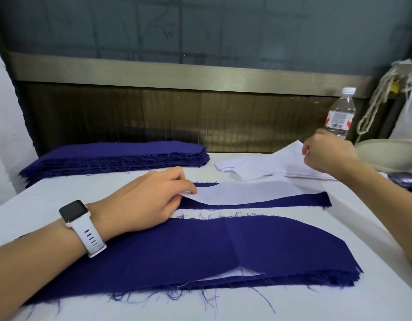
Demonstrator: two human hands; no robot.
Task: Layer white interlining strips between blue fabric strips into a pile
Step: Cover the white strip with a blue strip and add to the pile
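A white interlining strip [242, 191] lies on a single blue fabric strip [293, 200] in the middle of the table. My left hand [149, 200] rests flat on their left end, fingertips touching the white strip. Nearer to me lies the layered pile [188, 249], blue on top with white edges showing beneath. My right hand [328, 154] is at the far right over the stack of white interlining strips [270, 165], fingers curled and pinching the raised corner of the top sheet. A tall stack of blue strips [117, 156] sits at the back left.
A clear water bottle [339, 112] stands at the back right beside a beige bowl-like object [390, 154] and hanging white cords [386, 93]. A dark wall panel [177, 112] closes the table's far edge. A purple object [402, 179] lies at the right edge.
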